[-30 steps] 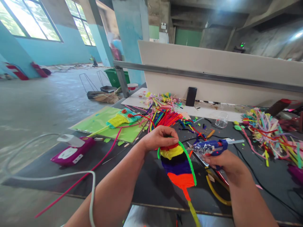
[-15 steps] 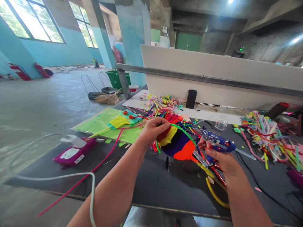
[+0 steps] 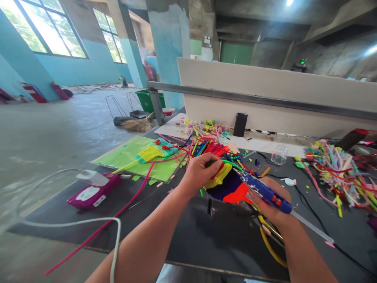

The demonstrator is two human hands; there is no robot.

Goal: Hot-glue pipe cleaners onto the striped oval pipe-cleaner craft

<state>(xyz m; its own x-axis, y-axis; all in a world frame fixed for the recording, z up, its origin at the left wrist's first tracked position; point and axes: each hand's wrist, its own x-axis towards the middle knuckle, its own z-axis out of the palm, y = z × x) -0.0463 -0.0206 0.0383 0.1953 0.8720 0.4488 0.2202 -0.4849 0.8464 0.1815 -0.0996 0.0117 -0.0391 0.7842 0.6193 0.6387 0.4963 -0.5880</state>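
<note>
My left hand (image 3: 203, 169) pinches the edge of a rounded craft piece (image 3: 225, 186) with yellow, dark purple and orange-red areas, where a green pipe cleaner (image 3: 232, 163) runs along its top rim. In my right hand (image 3: 269, 204) is a blue glue gun (image 3: 263, 190), its nozzle at the green strip and a clear glue stick out of its back end. Yellow-handled scissors (image 3: 269, 245) are below my right hand; whether its fingers touch them I cannot tell.
A purple power strip (image 3: 94, 192) with a white plug and cable sits at the left. Behind it, a yellow and teal piece (image 3: 157, 150) lies on a green sheet (image 3: 118, 151). A phone (image 3: 240, 125) leans on the board. Pipe cleaner bundles (image 3: 332, 167) lie at the right.
The glue gun has turned and its nozzle has come to the green strip on the craft piece. In the picture, my left hand and the piece have shifted right.
</note>
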